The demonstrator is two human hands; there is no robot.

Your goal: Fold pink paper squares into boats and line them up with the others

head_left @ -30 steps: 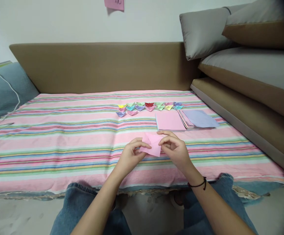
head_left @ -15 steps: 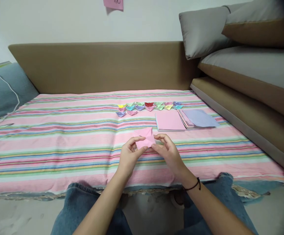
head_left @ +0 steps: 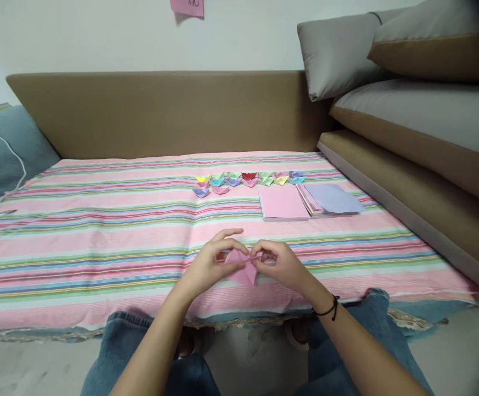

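Note:
A partly folded pink origami paper (head_left: 244, 273) is held just above the striped cloth, near its front edge. My left hand (head_left: 214, 261) pinches the paper's left side between thumb and forefinger, with another finger stretched out above it. On the right, my right hand (head_left: 278, 264) pinches the paper's upper edge, fingertips close to those of the left. The fingers cover part of the folds. Farther back, several small folded paper boats (head_left: 250, 180) in many colours stand in rows.
A stack of pink paper squares (head_left: 284, 203) lies beside a fanned stack topped with a lavender sheet (head_left: 334, 198). Grey and brown cushions (head_left: 421, 115) are piled at the right. A brown backboard (head_left: 161, 115) closes off the rear; a white cable (head_left: 12, 154) runs along the left.
Both hands have come nearer to me with the pink paper and closer together. The paper is turned, its point now facing down toward me. The view has shifted slightly.

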